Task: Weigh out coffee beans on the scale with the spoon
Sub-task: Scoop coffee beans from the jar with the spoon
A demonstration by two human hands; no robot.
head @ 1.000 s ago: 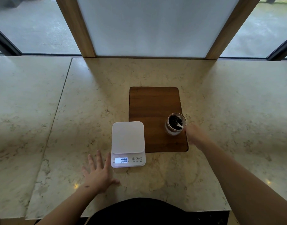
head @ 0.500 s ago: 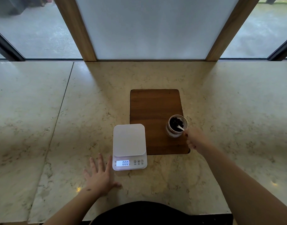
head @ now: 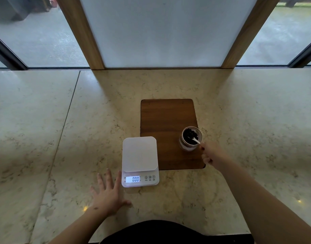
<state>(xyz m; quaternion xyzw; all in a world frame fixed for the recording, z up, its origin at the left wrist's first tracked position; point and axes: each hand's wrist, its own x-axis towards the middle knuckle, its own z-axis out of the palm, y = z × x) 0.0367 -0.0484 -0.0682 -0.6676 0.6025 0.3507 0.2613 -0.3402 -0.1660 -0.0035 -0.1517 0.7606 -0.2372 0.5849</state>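
Right hand (head: 211,154) pinching white spoon (head: 195,140) in bean jar (head: 191,139); left hand (head: 108,196) lying open, flat beside scale (head: 139,161).

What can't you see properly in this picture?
- Head view: the spoon bowl is buried in the coffee beans.
- The right hand hides its own fingertips at the handle.
- The scale button labels are too small to read.

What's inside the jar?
The jar holds dark coffee beans and a white spoon whose bowl is buried. How deep the beans go cannot be seen.
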